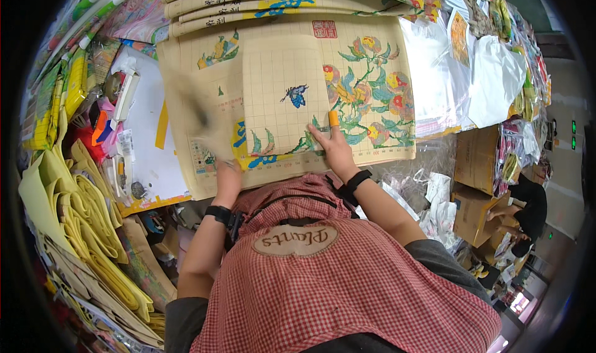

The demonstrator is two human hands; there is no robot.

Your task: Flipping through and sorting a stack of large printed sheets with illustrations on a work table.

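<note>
Two bare hands worked at the near edge of a large, flower-printed cream sheet (372, 95), spread across the upper middle of the frame. On it lay a folded panel (282, 95) with a blue butterfly, just left of the frame's vertical midline. The right hand (338, 151) had its fingers spread, an orange finger cover (334, 118) on one of them; it lay against the panel's lower right corner, gripping nothing visible. The left hand (228, 180) was at the sheet's lower edge, left of centre, its fingers partly hidden by a blurred pale flap; whether it pinched that flap could not be told.

The likeliest fault seemed a crooked crease: should the right hand lift early, the panel could slide over the sheet. A hasty left-hand pull might wrinkle the layers, and the folded bundles (298, 8) along the top edge, if nudged, could slump onto the work.
</note>
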